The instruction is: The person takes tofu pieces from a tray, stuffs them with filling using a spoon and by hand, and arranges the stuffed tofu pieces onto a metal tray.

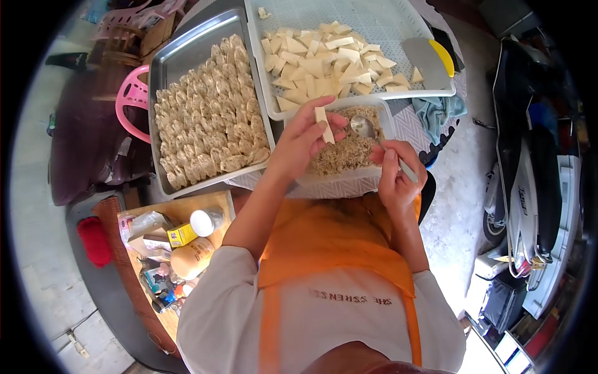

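Observation:
My left hand [305,134] is raised over the near-left side of a clear plastic tub, its fingers closed round a pale piece of tofu [324,124]. In my right hand [400,176] is the handle of a metal spoon [362,126], whose bowl rests over the minced filling [342,156] in the tub [389,119]. Behind the tub, a white perforated tray [411,22] carries a heap of cut tofu triangles [321,62]. To the left, rows of filled pieces [208,115] stand packed in a metal tray [171,53].
A scraper with a yellow handle [441,58] lies at the white tray's right corner, above a teal cloth [433,115]. A pink chair part [132,103] sits left of the metal tray. Bottles and boxes crowd a small wooden table [218,206] at lower left.

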`<move>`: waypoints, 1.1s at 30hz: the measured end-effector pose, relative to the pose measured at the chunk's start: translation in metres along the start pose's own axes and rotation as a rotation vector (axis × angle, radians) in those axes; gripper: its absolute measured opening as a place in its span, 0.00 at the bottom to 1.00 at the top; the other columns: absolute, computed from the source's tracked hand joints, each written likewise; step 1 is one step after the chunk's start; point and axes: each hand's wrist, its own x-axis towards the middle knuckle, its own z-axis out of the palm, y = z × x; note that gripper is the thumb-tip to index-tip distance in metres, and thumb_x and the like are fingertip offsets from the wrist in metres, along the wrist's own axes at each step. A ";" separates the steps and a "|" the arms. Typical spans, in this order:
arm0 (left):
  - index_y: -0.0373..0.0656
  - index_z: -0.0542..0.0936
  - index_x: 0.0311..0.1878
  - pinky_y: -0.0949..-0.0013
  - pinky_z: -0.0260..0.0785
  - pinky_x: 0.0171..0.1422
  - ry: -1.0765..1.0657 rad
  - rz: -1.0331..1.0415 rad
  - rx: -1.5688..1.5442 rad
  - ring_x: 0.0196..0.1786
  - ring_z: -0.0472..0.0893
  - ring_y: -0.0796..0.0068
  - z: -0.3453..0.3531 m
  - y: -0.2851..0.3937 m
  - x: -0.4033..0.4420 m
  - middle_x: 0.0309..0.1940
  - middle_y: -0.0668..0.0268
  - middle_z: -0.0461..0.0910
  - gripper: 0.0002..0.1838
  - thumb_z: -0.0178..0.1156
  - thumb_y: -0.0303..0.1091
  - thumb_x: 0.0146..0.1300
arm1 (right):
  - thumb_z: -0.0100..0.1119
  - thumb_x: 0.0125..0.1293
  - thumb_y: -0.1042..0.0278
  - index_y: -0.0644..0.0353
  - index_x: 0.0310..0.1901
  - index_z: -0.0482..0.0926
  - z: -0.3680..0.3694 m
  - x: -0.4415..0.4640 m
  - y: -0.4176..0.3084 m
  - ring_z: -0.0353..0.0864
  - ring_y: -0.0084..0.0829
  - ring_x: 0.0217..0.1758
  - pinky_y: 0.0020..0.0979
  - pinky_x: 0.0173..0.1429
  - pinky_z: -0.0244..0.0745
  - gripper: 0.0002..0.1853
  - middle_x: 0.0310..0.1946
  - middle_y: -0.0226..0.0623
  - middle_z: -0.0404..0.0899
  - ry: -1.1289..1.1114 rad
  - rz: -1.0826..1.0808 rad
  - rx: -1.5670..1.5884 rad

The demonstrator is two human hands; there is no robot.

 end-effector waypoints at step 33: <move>0.36 0.75 0.55 0.73 0.69 0.55 0.107 0.145 0.083 0.47 0.77 0.75 -0.007 -0.011 0.006 0.49 0.63 0.78 0.15 0.48 0.23 0.66 | 0.50 0.70 0.68 0.66 0.43 0.77 0.041 0.029 0.049 0.84 0.28 0.28 0.28 0.33 0.77 0.10 0.26 0.40 0.82 -0.556 0.538 0.187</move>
